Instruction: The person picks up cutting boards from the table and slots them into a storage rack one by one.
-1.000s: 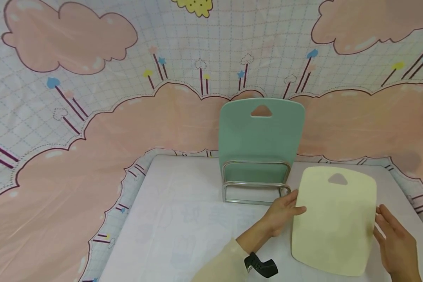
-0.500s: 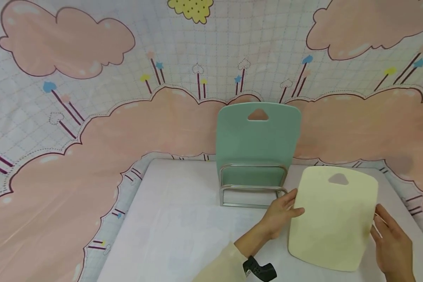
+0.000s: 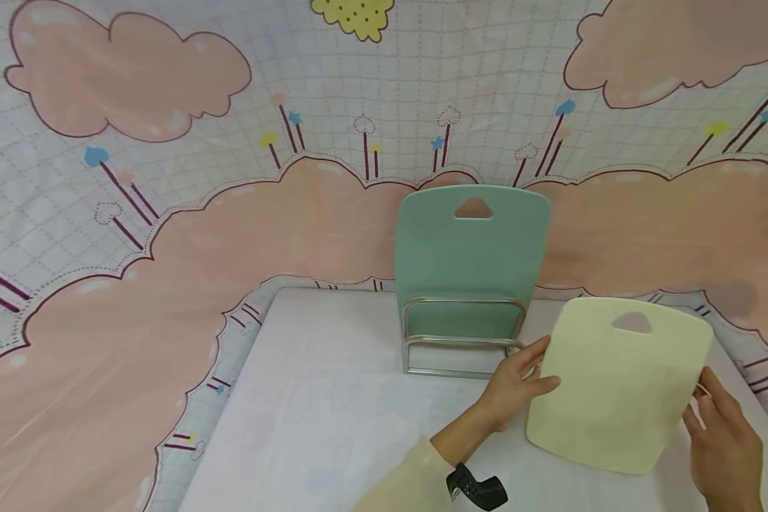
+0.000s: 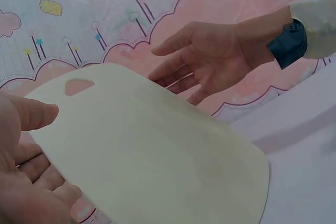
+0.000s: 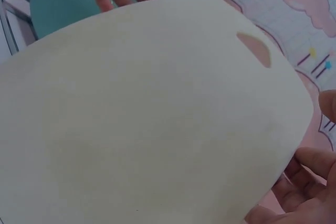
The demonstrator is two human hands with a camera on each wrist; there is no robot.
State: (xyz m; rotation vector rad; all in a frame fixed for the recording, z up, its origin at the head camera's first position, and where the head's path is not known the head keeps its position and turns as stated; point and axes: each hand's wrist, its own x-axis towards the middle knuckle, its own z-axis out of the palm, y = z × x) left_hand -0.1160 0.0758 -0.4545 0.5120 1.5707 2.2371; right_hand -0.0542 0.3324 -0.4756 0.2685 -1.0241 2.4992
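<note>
A pale yellow cutting board (image 3: 617, 387), with a cut-out near its top, is held in front of the person. My left hand (image 3: 515, 387) grips its left edge, thumb on the front face and fingers behind. At the opposite edge, the fingers of my right hand (image 3: 726, 437) touch the board from behind; in the left wrist view the right thumb stands off the face. A green cutting board (image 3: 473, 249) leans upright in a metal wire rack (image 3: 461, 341), just left of the yellow one. The fingertips behind the yellow board are hidden.
The rack stands toward the back of a white-covered table (image 3: 333, 427). Behind it hangs a patterned cloth (image 3: 185, 270) with pink clouds. A black strap (image 3: 476, 489) circles the left wrist.
The yellow board has tilted, its top shifting right and its lower edge rising. The right hand has shifted slightly with it; the left keeps its grip. The green board stays in the rack.
</note>
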